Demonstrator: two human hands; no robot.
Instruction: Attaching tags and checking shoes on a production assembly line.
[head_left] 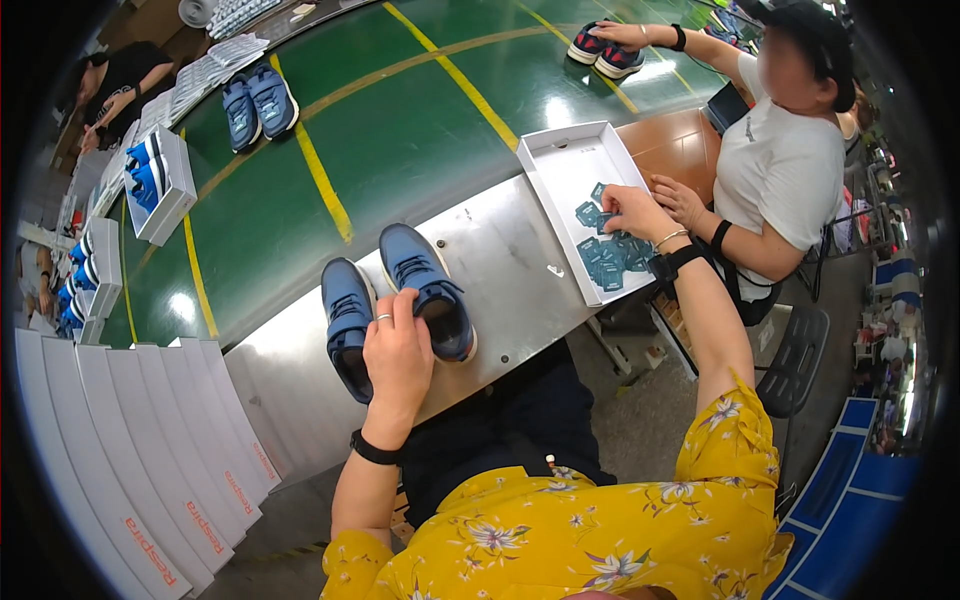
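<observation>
Two blue sneakers stand side by side on the metal table (500, 250), toes pointing away from me. My left hand (398, 348) is between them, its fingers closed over the inner side of the right sneaker (416, 262) near the strap and opening. Left of that hand is the left sneaker (343, 300). Over a shallow white box (557, 160), my right hand (630, 212) pinches a small dark teal tag (603, 222). Several more such tags (605, 262) lie loose in the box below and around my fingers.
A green conveyor belt (400, 130) with yellow lines carries another blue pair (262, 105). Stacked white boxes (150, 450) rise at my left. A co-worker (780, 160) at the right touches dark red-trimmed sneakers (607, 55). Open boxes with bright blue shoes (147, 172) stand at the far left.
</observation>
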